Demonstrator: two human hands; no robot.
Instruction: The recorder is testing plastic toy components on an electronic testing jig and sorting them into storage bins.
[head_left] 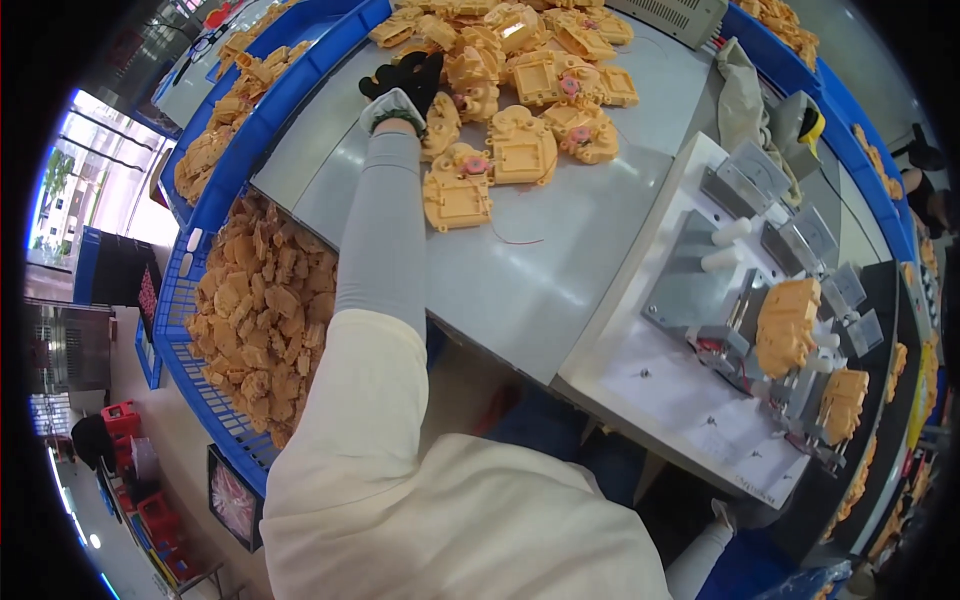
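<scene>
My left hand (408, 82), in a black glove with a pale cuff, reaches to the far left of the grey tabletop. Its fingers are apart, and I see nothing held in them. Beside it lies a pile of orange plastic housings (475, 60), the nearest close to the glove. Closer to me, a housing with a pink round piece (458, 200) trails a thin red wire. Another open housing (522, 147) rests to its right. At the lower right, my right forearm ends in a pale cuff (723, 514); the hand beyond it is lost in shadow.
A blue basket (180, 325) heaped with orange pieces stands left below the table. Blue trays (345, 40) of parts run along the far left. To the right, a white board (620, 350) carries a metal fixture (690, 270) holding orange parts (787, 325).
</scene>
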